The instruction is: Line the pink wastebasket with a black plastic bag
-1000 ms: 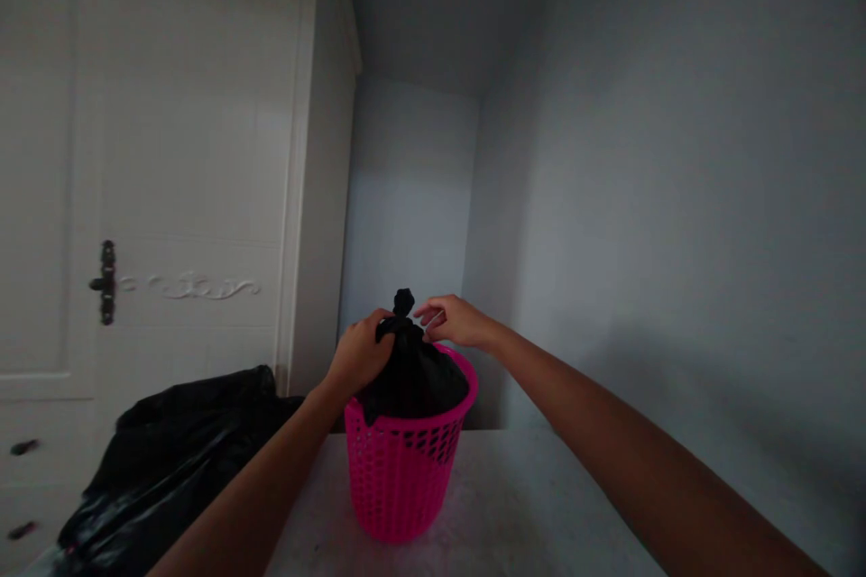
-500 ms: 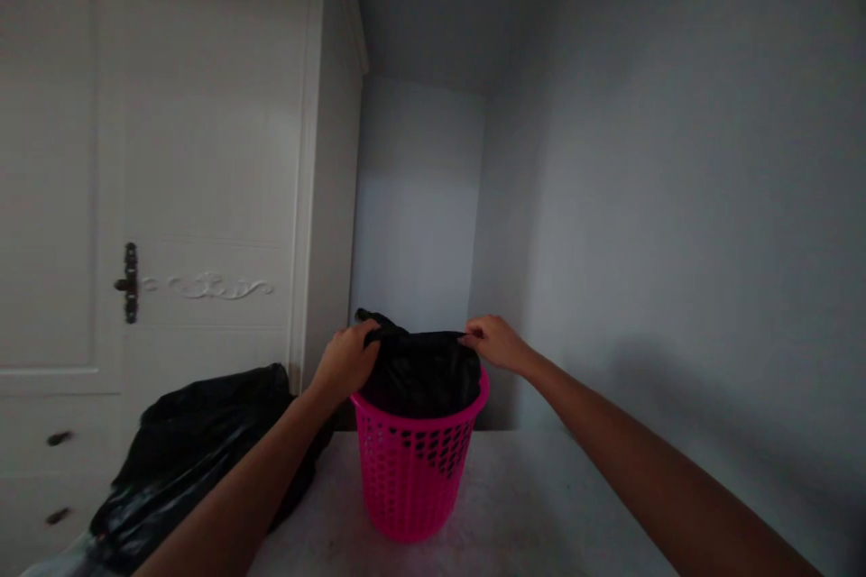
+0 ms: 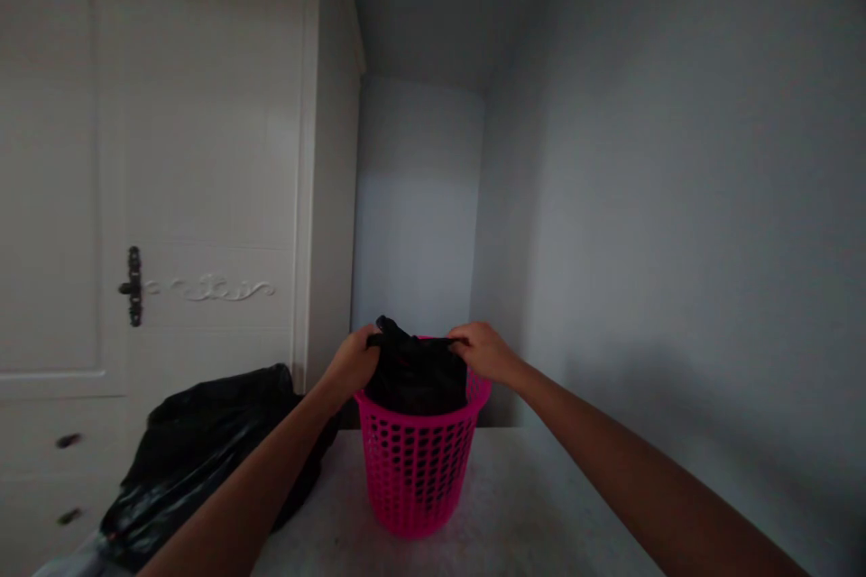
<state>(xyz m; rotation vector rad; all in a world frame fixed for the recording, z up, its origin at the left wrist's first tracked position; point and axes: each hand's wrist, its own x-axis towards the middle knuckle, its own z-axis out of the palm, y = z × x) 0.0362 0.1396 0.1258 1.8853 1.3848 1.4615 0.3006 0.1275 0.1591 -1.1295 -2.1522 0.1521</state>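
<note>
A pink plastic basket (image 3: 416, 469) with holes in its wall stands upright on a pale surface in front of me. Inside its mouth hangs a black plastic bag (image 3: 418, 379), its upper edge raised above the rim. My left hand (image 3: 355, 361) is closed on the bag's edge at the left, near the basket's rim. On the other side my right hand (image 3: 485, 352) pinches the same edge, over the right part of the opening. Dark plastic shows through the basket's holes. The bottom of the bag is hidden.
A black plastic heap (image 3: 209, 433) lies to the left, partly behind my left forearm. White wardrobe doors (image 3: 209, 153) with a dark handle (image 3: 134, 287) rise beyond it. A grey wall (image 3: 677, 243) runs along the right. The basket stands on a pale tabletop (image 3: 514, 505).
My right hand has shifted slightly left and my hands are a little closer together. The bag's edge has narrowed, baring more of the basket's right rim. More dark plastic shows through the holes.
</note>
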